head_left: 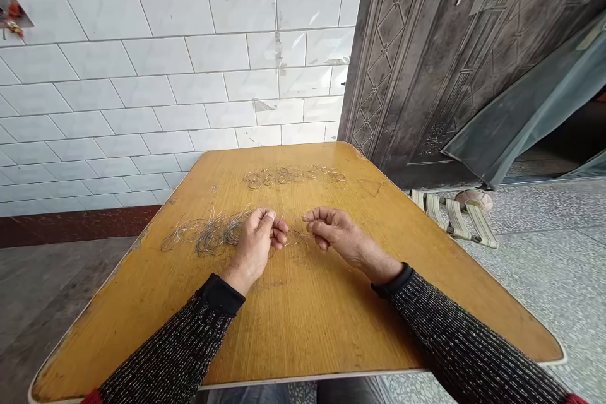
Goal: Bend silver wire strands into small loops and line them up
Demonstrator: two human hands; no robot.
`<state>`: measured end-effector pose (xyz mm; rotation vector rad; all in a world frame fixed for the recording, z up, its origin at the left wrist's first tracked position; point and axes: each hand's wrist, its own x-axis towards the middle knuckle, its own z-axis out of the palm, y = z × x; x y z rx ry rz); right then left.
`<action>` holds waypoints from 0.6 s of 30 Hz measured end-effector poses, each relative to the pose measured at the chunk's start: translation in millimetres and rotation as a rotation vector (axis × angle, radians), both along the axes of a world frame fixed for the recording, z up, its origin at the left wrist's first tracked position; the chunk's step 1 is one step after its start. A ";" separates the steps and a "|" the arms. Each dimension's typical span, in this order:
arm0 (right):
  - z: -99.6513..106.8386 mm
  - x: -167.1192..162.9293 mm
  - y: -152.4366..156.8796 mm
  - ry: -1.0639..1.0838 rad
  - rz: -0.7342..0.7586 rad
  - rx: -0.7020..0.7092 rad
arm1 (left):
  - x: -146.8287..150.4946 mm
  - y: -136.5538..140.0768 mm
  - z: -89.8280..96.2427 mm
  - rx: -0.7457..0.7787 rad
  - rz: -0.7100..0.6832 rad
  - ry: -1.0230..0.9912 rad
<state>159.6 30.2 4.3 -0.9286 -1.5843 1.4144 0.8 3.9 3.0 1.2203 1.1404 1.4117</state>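
Observation:
My left hand [258, 240] is over the middle of the table with thumb and forefinger pinched on a thin wire [293, 238], whose fine loop shows between my hands. My right hand [338, 237] faces it, fingers curled and thumb close to the forefinger; whatever its fingertips hold is too fine to make out. Beside my left hand lies a tangled bundle of grey wire [211, 237], partly hidden behind that hand. Farther back, several small wire rings [284, 175] lie in a rough row.
The wooden table [303, 328] has a pale edge and stands against a white tiled wall [189, 63]. A bent piece of wire [372, 187] lies at its back right. To the right are a dark patterned door [426, 76], a grey curtain [525, 101] and a striped-strap seat [457, 218] on the floor.

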 end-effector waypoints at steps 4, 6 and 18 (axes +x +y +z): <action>0.3 -2.7 -5.9 -0.102 0.172 -0.001 | -0.5 -2.0 1.4 0.043 -0.046 0.193; 0.2 -2.8 -7.3 -0.114 0.183 0.058 | -0.1 -2.6 1.0 0.074 -0.072 0.330; 8.0 13.4 -2.0 -0.047 0.262 -0.021 | -2.8 -0.6 6.7 0.095 0.044 0.171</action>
